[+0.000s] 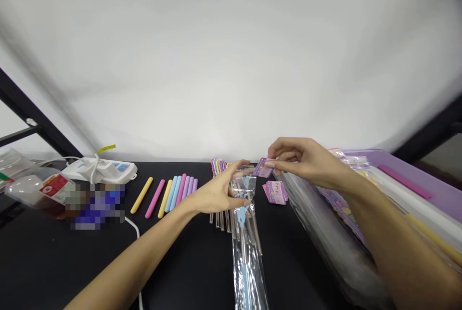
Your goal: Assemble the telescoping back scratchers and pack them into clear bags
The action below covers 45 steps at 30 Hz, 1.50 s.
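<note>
My left hand (pixel 216 193) grips the top of a clear plastic bag (pixel 246 247) on the black table. The bag holds metal straws and something pale blue. My right hand (pixel 303 160) pinches a small purple printed card (pixel 263 168) between thumb and fingers, just above and beyond the bag's top. A small stack of pink-purple cards (pixel 276 192) lies below that hand. Loose metal straws (pixel 221 221) stand in a row beside the bag, partly hidden by my left hand.
A row of pastel silicone sleeves (pixel 168 197) and a fanned stack of coloured cards (pixel 218 166) lie on the black table (pixel 180 262). At left are a white power strip (pixel 99 170) and plastic packaging (pixel 32 187). Plastic-wrapped goods (pixel 325 233) and a purple tray (pixel 407 180) sit at right.
</note>
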### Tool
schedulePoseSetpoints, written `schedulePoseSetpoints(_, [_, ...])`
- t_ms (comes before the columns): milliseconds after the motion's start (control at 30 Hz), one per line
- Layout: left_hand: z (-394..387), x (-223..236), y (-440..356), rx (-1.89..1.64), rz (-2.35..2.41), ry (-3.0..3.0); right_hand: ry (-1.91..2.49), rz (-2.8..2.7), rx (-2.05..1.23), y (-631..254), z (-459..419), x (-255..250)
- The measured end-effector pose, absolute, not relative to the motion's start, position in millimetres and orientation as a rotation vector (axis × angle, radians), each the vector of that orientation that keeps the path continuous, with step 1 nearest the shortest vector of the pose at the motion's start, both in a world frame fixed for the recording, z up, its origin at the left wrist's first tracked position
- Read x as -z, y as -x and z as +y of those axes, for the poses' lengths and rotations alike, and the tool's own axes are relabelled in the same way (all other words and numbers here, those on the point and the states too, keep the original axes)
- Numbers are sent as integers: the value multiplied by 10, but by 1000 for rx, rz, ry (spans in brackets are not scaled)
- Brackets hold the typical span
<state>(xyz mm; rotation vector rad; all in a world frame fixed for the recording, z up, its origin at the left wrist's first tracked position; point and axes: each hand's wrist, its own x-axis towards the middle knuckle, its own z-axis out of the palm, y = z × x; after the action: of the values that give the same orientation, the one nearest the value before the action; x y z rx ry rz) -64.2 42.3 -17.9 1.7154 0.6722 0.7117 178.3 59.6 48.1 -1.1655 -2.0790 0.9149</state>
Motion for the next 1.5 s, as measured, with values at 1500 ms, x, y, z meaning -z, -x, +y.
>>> schedulePoseSetpoints(1500, [388, 134, 631, -646, 710, -1708, 1049, -2087, -656, -1448, 653, -197])
